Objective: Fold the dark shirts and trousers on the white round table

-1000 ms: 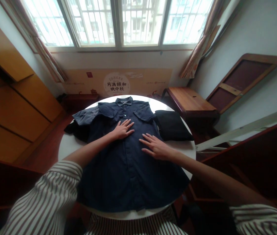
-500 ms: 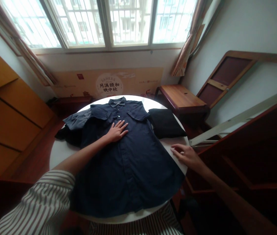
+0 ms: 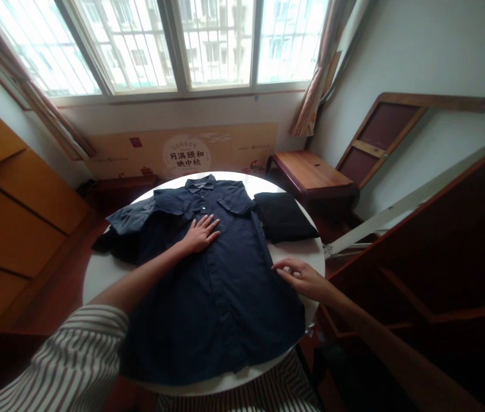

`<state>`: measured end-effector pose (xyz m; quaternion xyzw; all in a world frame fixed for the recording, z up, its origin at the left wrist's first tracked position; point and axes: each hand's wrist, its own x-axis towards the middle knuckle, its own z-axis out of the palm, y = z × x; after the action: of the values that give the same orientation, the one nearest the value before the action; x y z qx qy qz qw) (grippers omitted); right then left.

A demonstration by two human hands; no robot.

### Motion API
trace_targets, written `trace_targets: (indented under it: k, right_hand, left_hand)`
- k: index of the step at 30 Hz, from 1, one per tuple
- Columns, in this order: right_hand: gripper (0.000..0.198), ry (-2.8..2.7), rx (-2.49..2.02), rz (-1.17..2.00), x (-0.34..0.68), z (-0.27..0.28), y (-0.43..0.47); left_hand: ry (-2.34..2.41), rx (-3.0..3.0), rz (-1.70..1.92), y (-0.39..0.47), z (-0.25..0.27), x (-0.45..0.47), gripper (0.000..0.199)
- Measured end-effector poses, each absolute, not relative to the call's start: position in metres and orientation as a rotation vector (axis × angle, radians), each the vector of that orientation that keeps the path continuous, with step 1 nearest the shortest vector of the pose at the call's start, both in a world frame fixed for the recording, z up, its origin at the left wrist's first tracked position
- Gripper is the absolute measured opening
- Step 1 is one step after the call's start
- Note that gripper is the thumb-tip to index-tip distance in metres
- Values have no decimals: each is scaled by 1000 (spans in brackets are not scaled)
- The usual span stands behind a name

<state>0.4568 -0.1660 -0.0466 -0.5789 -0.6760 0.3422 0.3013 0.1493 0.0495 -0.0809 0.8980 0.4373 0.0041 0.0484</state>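
A dark navy button-up shirt point(image 3: 229, 286) lies front up, its collar at the far side, on a round white table point(image 3: 96, 280). My left hand point(image 3: 200, 233) rests flat on the shirt's chest beside the button strip, with its fingers spread. At the shirt's right side edge, my right hand point(image 3: 298, 276) has its thumb and forefinger pinched on the cloth. The other fingers of that hand are curled. Both short sleeves are laid down beside the collar.
A folded black garment point(image 3: 285, 217) lies at the table's right. Grey-blue cloth point(image 3: 128, 216) and black cloth point(image 3: 116, 246) lie at the left, partly under the shirt. A low wooden table point(image 3: 311, 171) stands behind right. A dark wooden panel point(image 3: 440, 246) rises at the right.
My right hand has moved left from the table's edge to the shirt's side edge. The shirt's lower right corner has shifted inward. My left hand stays on the chest.
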Motion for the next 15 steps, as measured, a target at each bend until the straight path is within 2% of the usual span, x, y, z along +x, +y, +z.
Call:
trace_targets:
  k: [3, 7, 12, 15]
  right_hand:
    - [31, -1785, -1545, 897, 453, -48, -161]
    - [42, -1749, -1528, 1003, 442, -49, -154]
    - [41, -1729, -1466, 966, 442, -47, -152]
    - [47, -1560, -1553, 946, 447, -47, -145]
  left_hand:
    - [1344, 2739, 6, 49, -81, 150, 61]
    - [1350, 2750, 21, 50, -82, 150, 61]
    - [1337, 2762, 44, 52, -85, 148, 61]
    - [1341, 2764, 46, 52, -85, 148, 62]
